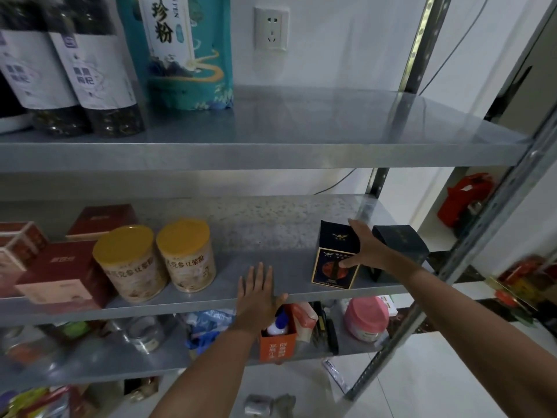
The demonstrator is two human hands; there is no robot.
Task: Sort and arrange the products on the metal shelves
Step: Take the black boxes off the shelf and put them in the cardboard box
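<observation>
My right hand (366, 251) grips a dark blue box with gold trim (333, 260) that stands upright on the middle metal shelf (271, 236). Just right of it stands a second black box (401, 248), partly behind my wrist. My left hand (257, 292) lies flat and open on the front edge of the same shelf, holding nothing. Two yellow-lidded cans (156, 260) stand to the left, beside several dark red boxes (63, 273).
On the upper shelf (331, 128) at the left stand two dark bottles (78, 76) and a teal pouch (184, 49). The lower shelf holds an orange box (277, 345), a pink-lidded jar (366, 318) and jars. A metal upright (470, 260) rises at right.
</observation>
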